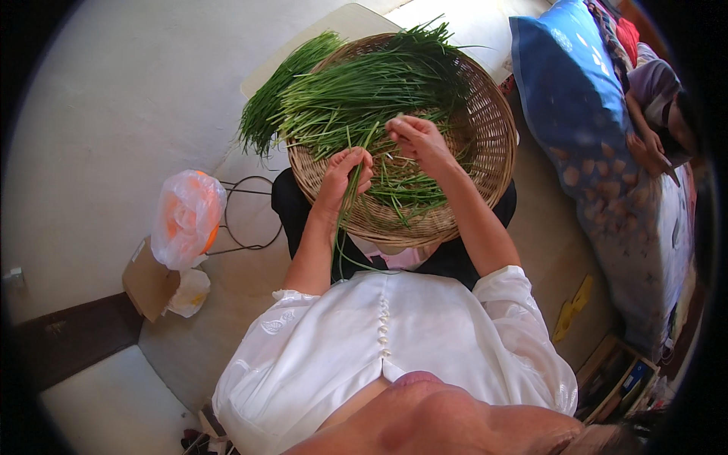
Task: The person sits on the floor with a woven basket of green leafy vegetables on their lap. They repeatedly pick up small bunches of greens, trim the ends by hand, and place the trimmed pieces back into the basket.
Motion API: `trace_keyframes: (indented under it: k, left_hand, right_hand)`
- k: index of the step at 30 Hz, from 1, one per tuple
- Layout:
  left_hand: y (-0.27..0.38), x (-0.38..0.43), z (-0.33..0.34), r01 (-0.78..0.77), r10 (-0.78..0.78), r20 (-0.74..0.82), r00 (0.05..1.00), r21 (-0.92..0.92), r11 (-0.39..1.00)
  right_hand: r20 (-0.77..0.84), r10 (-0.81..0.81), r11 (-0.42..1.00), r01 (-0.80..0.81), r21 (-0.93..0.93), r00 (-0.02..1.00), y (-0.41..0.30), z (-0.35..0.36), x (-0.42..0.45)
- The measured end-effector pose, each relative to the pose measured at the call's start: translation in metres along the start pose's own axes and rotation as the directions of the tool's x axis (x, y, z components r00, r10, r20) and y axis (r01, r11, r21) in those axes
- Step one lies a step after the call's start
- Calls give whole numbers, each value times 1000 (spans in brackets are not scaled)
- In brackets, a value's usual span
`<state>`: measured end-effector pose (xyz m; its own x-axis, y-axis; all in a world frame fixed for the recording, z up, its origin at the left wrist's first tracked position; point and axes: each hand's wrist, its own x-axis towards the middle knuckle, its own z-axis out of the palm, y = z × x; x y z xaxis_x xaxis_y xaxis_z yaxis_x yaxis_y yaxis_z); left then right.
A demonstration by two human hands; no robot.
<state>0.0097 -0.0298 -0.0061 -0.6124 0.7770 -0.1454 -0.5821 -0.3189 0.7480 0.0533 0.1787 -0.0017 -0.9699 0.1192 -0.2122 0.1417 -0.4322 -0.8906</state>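
Observation:
A round wicker basket (495,122) rests at my lap, between my arms. My left hand (346,176) grips a few long green chive stalks (355,185), whose lower ends trail past my wrist toward my blouse. Over the basket's middle, my right hand (420,142) is raised with thumb and fingertips pinched together; whether a small scrap is between them is unclear. A thick bundle of chives (364,88) lies across the far side of the basket, pale ends to the left. Loose, shorter chive pieces (406,185) are scattered on the basket's bottom below my right hand.
Another chive bunch (284,85) hangs over the basket's left rim. Leftward are a plastic bag with orange contents (190,216), a wire stand (250,210) and a cardboard box (151,278). At right, a person (654,108) is beside a bed with blue patterned bedding (574,91).

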Motion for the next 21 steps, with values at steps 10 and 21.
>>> trace_keyframes:
  k: [10, 21]
  left_hand:
    - [-4, 0, 6, -149, 140, -179, 974, -36, 988]
    - [-3, -1, 9, -9, 25, -180, 983, 87, 996]
  right_hand:
    - [334, 62, 249, 309, -918, 940, -61, -16, -66]
    - [160, -28, 963, 69, -261, 987, -5, 37, -7]
